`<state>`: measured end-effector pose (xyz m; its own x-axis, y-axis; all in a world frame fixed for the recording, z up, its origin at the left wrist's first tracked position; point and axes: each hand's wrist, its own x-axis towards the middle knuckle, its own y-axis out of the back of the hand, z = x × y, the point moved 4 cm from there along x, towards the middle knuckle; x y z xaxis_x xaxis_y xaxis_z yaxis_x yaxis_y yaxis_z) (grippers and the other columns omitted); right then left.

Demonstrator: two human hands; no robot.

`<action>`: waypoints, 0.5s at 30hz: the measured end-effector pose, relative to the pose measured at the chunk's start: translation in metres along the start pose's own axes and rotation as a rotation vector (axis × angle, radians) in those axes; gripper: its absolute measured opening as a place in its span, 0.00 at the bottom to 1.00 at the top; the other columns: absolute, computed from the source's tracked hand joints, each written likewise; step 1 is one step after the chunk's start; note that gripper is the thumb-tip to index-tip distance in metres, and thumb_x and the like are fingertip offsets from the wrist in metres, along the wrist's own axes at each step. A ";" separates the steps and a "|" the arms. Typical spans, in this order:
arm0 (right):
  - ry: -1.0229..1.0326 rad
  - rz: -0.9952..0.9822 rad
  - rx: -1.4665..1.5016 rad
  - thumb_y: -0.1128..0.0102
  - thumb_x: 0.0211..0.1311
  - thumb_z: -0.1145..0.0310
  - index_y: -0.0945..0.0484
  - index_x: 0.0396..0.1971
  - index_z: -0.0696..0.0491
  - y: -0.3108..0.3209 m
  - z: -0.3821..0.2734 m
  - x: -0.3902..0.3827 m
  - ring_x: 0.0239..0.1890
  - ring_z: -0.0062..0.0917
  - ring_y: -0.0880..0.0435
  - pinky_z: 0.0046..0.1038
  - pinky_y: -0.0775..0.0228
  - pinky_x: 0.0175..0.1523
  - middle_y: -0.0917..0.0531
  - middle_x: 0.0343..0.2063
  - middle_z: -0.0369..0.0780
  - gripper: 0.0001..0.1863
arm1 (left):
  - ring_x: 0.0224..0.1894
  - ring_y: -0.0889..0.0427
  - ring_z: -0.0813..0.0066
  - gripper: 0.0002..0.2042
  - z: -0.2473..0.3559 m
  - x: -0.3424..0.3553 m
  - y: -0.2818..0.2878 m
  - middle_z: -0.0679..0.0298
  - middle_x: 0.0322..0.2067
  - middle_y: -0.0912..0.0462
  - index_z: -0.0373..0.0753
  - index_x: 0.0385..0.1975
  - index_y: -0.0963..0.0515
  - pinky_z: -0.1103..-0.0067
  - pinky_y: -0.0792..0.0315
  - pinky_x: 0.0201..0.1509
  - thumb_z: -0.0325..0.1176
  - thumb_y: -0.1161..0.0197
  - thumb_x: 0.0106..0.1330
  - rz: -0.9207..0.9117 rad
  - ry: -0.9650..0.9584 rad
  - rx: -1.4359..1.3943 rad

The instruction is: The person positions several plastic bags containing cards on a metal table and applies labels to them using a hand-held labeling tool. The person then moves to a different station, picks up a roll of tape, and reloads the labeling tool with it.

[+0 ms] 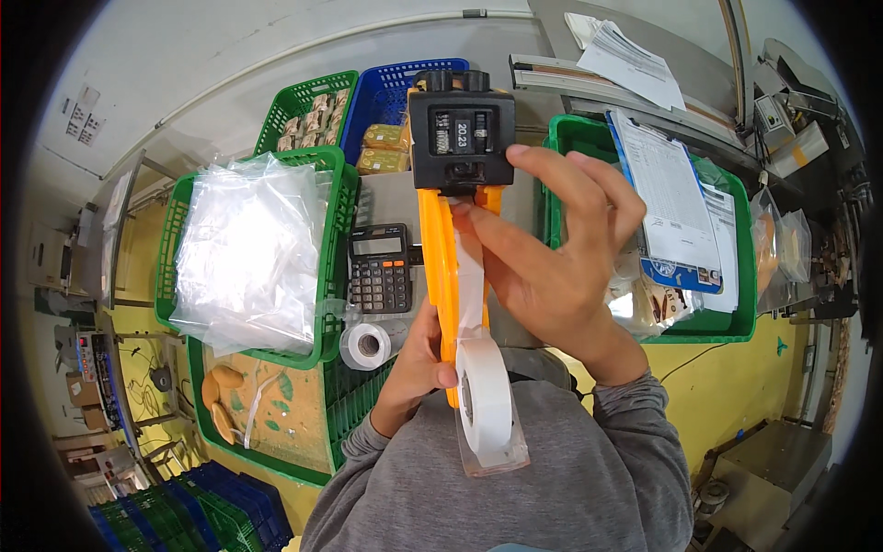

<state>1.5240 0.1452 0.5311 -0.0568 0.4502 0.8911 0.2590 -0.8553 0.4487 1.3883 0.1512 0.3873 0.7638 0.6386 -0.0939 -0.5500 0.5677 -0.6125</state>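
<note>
A yellow label gun [440,258] with a black head stands upright in front of my body. My left hand [416,368] is closed around its lower part, with the fingers partly hidden behind it. A roll of white labels [487,396] sits at the near end, above a clear plastic flap [497,458]. From the roll, a white strip [470,276] runs up the gun toward the head. My right hand [563,253] has its fingers spread; its thumb touches the strip just below the head, and the index fingertip is at the head's right side.
Left stands a green crate [342,267] of clear plastic bags, beside a black calculator [379,269] and another white roll [366,346]. Behind are a blue crate [368,83] and a smaller green crate [276,115] with packs. Right, a green bin [747,313] holds a clipboard [667,198].
</note>
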 end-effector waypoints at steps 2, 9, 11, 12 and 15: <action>-0.025 -0.067 0.011 0.32 0.35 0.69 0.19 0.26 0.44 -0.001 0.000 0.003 0.52 0.35 0.39 0.32 0.45 0.51 0.27 0.48 0.35 0.12 | 0.50 0.30 0.76 0.54 -0.008 0.004 0.007 0.65 0.49 0.33 0.38 0.61 0.48 0.80 0.35 0.52 0.57 0.25 0.35 -0.026 -0.054 0.010; -0.037 -0.167 0.090 0.32 0.37 0.70 0.20 0.33 0.45 0.013 -0.008 -0.007 0.50 0.34 0.36 0.33 0.48 0.55 0.30 0.48 0.40 0.17 | 0.50 0.31 0.76 0.53 0.009 0.003 -0.010 0.65 0.48 0.33 0.38 0.61 0.49 0.78 0.36 0.53 0.58 0.26 0.36 0.006 -0.080 0.006; -0.039 -0.217 0.153 0.36 0.41 0.71 0.21 0.37 0.46 0.016 -0.008 0.001 0.49 0.33 0.34 0.32 0.44 0.54 0.28 0.46 0.38 0.17 | 0.50 0.31 0.77 0.53 0.011 0.003 -0.011 0.66 0.48 0.33 0.39 0.61 0.48 0.78 0.36 0.53 0.57 0.26 0.37 -0.014 -0.079 0.005; -0.114 -0.187 0.272 0.38 0.43 0.73 0.22 0.37 0.48 0.017 -0.003 -0.001 0.48 0.32 0.32 0.32 0.43 0.53 0.28 0.45 0.39 0.16 | 0.50 0.31 0.77 0.53 0.011 0.003 -0.010 0.66 0.48 0.33 0.39 0.61 0.47 0.79 0.36 0.53 0.58 0.26 0.36 -0.016 -0.046 -0.001; -0.346 -0.103 0.583 0.44 0.50 0.76 0.24 0.39 0.54 0.012 0.018 -0.010 0.44 0.30 0.28 0.29 0.39 0.50 0.26 0.42 0.41 0.14 | 0.43 0.28 0.73 0.36 0.020 -0.005 -0.009 0.62 0.42 0.28 0.38 0.56 0.39 0.79 0.33 0.45 0.58 0.39 0.54 0.154 -0.040 0.247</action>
<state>1.5455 0.1353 0.5268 0.1767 0.6610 0.7293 0.7513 -0.5693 0.3340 1.3829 0.1538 0.4091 0.6538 0.7442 -0.1367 -0.7277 0.5689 -0.3831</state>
